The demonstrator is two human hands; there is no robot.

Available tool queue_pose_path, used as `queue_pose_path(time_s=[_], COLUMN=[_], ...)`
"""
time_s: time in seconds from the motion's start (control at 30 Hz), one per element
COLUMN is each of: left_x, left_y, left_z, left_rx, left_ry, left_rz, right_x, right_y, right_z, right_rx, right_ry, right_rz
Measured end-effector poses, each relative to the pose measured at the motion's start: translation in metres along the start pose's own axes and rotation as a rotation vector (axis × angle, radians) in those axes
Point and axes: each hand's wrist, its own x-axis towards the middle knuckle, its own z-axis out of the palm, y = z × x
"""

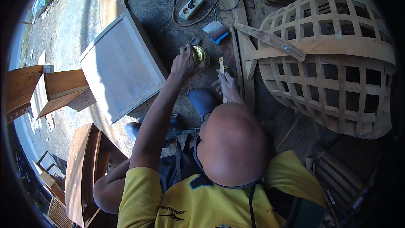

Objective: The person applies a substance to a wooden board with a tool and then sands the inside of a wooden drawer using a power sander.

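My left hand (182, 64) is closed around the side of a round can (200, 53) with a shiny gold surface, its fingers over the rim. The can is held above the floor, beside the corner of a pale panelled cabinet piece (126, 65). To the right, my right hand (228, 85) has its fingers bent round a narrow, pale, flat stick (222, 64) pointing away from me. I cannot make out the stick's exact kind. A small dark item shows beside it, partly hidden by the fingers.
A white power strip (191, 7) with a looping brown cable lies ahead, near a blue-and-brown piece (217, 33). A large curved wooden lattice (325, 65) fills the right, with a rough wood strip (270, 40) across it. Brown wooden furniture parts (80, 173) stand at left.
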Motion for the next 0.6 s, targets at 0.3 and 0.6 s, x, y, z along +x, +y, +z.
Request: queue_pose_path(time_s=[0.3, 0.6], left_x=[-0.009, -0.010], left_y=[0.037, -0.021], left_z=[0.036, 0.034], left_rx=[0.181, 0.010], left_ry=[-0.035, 0.072], left_rz=[0.039, 0.285], right_x=[0.040, 0.018], right_y=[0.034, -0.001], right_z=[-0.013, 0.004], right_rx=[-0.151, -0.313], right_ry=[0.247, 0.212], right_rz=[-0.221, -0.256])
